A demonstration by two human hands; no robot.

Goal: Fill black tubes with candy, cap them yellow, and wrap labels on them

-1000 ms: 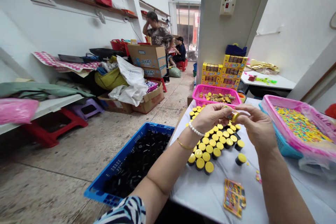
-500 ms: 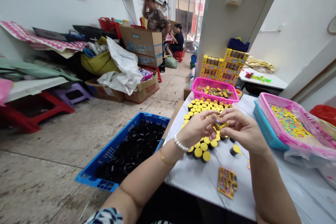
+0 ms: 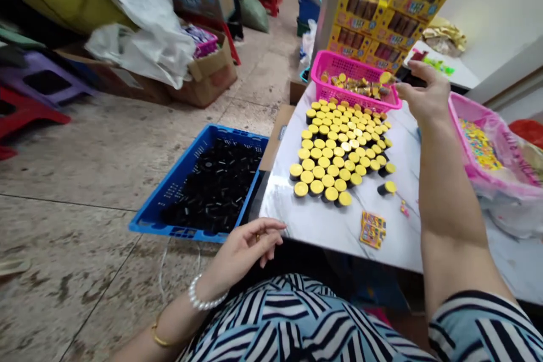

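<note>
My left hand (image 3: 250,246) hangs by the near table edge, fingers loosely bent and apart, holding nothing. My right hand (image 3: 426,90) reaches over the right end of a pink basket (image 3: 356,96), thumb and fingers apart. Just off its fingertips is a small jar with a yellow lid (image 3: 385,77); whether it still touches them is hard to tell. Small gold-wrapped jars (image 3: 360,86) lie in the basket. Many black jars with yellow lids (image 3: 333,147) stand in rows on the table, and one jar (image 3: 387,188) is tipped apart from them. Printed labels (image 3: 373,229) lie near the front edge.
Left of the table, a blue crate (image 3: 144,209) holds black jar parts (image 3: 212,186). Yellow boxes (image 3: 382,22) are stacked behind the basket. On the right sits a pink lined basket (image 3: 460,119) of colourful beads (image 3: 479,144). Cardboard boxes (image 3: 212,76) stand on the floor.
My hands have parted from above the jars, where they held a gold-wrapped piece together. The left has dropped to the table edge; the right has gone out to the pink basket. My view has tilted down.
</note>
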